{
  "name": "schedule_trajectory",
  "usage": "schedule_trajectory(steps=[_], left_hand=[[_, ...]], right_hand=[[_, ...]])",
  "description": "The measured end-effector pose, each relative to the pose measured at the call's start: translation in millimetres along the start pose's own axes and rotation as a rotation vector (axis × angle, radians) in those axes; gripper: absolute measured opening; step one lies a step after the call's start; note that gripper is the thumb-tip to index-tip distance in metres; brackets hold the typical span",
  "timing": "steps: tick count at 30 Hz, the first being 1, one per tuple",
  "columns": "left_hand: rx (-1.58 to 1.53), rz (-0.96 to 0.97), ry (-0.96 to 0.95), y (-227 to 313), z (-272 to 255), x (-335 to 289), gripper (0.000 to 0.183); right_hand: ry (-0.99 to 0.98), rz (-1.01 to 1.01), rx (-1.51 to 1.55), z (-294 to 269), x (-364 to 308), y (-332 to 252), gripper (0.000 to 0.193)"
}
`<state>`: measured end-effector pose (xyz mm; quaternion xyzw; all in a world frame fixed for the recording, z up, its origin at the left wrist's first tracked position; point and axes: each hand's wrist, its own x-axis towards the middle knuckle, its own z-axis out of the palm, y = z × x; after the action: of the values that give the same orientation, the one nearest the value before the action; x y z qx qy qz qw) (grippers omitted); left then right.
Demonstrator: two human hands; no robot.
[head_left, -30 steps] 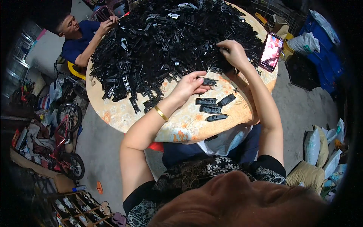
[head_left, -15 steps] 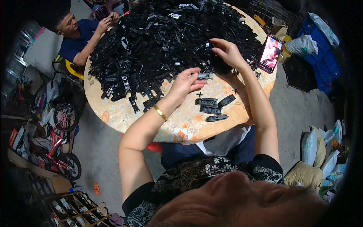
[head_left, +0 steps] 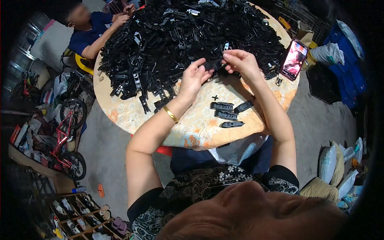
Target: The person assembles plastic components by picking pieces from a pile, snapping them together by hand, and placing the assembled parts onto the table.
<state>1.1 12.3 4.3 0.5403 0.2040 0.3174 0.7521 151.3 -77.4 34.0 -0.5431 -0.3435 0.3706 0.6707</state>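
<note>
Head view: the right hand [head_left: 242, 67], which hovered apart over the heap [head_left: 168, 44] 0.5 s ago, now meets the left hand [head_left: 193, 82] near the desk's [head_left: 132, 116] center. The left grip closes on a black part [head_left: 215, 65]; the right grip's fingertips bend at its 3 o'clock end, though I cannot tell whether they pinch it. At the desk's 5 o'clock, 4 black pieces [head_left: 226, 115] lie as before; the phone [head_left: 295, 59] remains at 3 o'clock.

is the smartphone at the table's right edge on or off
On: the smartphone is lit up, showing a bright reddish picture.
</note>
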Motion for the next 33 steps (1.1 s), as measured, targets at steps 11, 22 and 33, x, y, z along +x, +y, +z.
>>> schedule_trajectory(steps=[11, 22, 33], left_hand=[[-0.04, 0.015, 0.008, -5.2, 0.6, -3.0, 0.035], [0.138, 0.117, 0.1, -3.6, -1.3, -0.8, 0.037], [0.247, 0.221, -0.015, 15.6, 1.2, -6.5, 0.036]], right_hand=[[0.048, -0.175, -0.195, 20.3, -11.2, 12.9, 0.025], [-0.012, -0.209, -0.207, 20.1, -12.1, 14.1, 0.021], [0.072, -0.564, -0.505, 13.3, -4.1, 13.6, 0.032]])
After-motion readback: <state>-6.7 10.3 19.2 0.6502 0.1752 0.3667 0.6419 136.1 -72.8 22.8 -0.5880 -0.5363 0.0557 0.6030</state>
